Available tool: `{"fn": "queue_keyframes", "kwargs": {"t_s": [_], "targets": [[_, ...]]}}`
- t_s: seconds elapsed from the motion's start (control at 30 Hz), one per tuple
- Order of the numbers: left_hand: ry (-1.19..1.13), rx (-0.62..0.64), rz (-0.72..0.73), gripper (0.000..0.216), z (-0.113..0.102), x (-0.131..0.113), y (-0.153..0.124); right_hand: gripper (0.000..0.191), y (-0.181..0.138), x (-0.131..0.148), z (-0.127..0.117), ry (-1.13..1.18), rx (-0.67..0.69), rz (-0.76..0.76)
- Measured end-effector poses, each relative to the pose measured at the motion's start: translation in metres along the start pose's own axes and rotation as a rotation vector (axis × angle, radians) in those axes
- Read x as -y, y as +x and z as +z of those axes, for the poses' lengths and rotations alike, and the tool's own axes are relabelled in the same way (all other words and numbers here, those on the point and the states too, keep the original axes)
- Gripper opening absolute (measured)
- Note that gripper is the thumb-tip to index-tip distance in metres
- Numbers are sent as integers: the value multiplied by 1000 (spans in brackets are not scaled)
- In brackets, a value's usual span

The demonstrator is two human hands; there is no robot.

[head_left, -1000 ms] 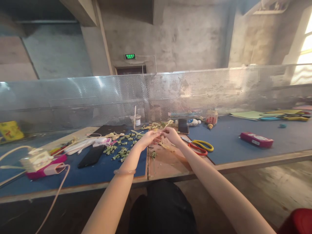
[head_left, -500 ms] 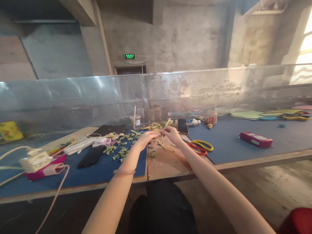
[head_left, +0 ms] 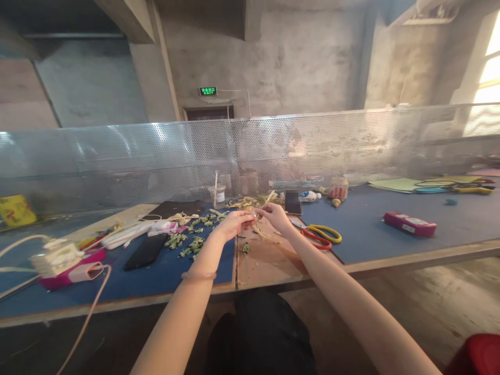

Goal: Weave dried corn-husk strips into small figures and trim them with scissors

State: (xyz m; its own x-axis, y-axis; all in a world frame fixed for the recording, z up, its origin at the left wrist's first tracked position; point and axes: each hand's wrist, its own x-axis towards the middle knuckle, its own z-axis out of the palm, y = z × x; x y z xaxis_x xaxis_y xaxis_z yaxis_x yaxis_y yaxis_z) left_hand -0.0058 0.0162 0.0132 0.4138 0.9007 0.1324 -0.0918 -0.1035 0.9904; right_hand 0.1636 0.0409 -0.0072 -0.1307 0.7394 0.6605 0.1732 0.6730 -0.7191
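Note:
My left hand (head_left: pixel 233 225) and my right hand (head_left: pixel 275 216) meet over the brown board (head_left: pixel 269 265), fingertips almost touching. Both are closed in a pinch. Whatever lies between the fingers is too small to make out. Pale dry husk-like strips (head_left: pixel 266 235) lie just below and behind the hands. Left of my left hand, small green leafy-looking pieces (head_left: pixel 194 246) are scattered on the blue mat, and a single green piece (head_left: pixel 246 248) sits on the board. Scissors (head_left: pixel 321 234) with one yellow and one red handle rest right of my right wrist.
A black phone-like slab (head_left: pixel 146 252) and a power strip (head_left: pixel 72 271) with cords lie left. Behind stand a plastic cup (head_left: pixel 219 196) with a straw, a dark phone (head_left: pixel 293 202), a bottle (head_left: pixel 311 196) and a jar (head_left: pixel 338 188). A magenta box (head_left: pixel 409 224) lies right. A perforated metal screen (head_left: pixel 320 148) runs behind.
My left fingers have curled in and drawn slightly down, more under the right fingertips. My right hand has hardly moved. The things on the table stay as they were.

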Motion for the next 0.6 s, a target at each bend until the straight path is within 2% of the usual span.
{"fn": "queue_keyframes", "kwargs": {"t_s": [0.2,0.37,0.6], "targets": [[-42,37,-77,13,1,-3,-3,32,0,0,1,11,14,14],[-137,110,-45,12,1,-3,-1,30,0,-3,1,9,16,0],[-163,6,-41,20,-3,0,3,31,-1,-2,2,36,-14,-30]]}}
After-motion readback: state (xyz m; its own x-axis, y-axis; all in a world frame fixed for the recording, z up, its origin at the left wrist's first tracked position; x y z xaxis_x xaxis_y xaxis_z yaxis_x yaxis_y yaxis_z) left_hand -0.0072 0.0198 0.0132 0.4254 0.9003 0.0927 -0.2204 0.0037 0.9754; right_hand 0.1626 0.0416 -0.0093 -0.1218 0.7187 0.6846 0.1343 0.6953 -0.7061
